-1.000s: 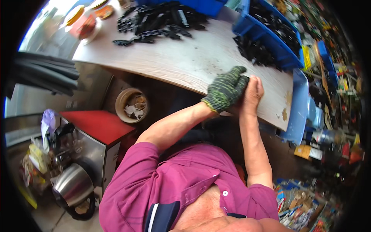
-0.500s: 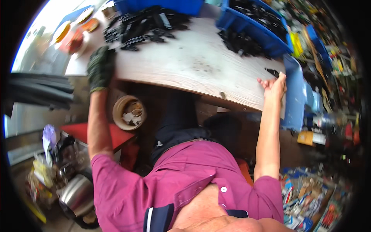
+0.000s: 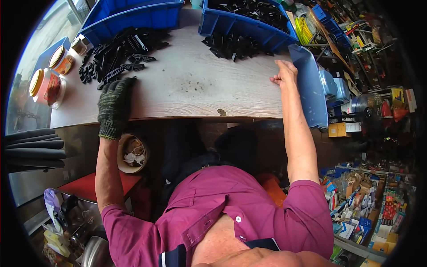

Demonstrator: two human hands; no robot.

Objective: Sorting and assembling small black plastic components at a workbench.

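My left hand [image 3: 114, 104] wears a dark green mottled knit glove. It lies over the near left table edge, fingers stretched toward a pile of black plastic parts [image 3: 120, 51], and nothing shows in it. My bare right hand [image 3: 287, 74] is over the right side of the tabletop, beside a light blue plastic panel [image 3: 310, 86]. Its fingers are partly bent and apart, with no part visible between them. Beyond it, a second heap of black parts [image 3: 233, 46] lies against a blue bin [image 3: 249, 32] filled with similar pieces.
Another blue bin [image 3: 133, 20] stands at the far left. Lidded jars [image 3: 46, 84] line the table's left side. Below the wooden tabletop [image 3: 195, 100] is a round bucket [image 3: 132, 153] holding scraps. Crowded shelves [image 3: 369, 209] fill the right side.
The view has shifted, so the table sits lower and further left. The small black part seen at my right hand is no longer visible there. My left hand stays near the left pile.
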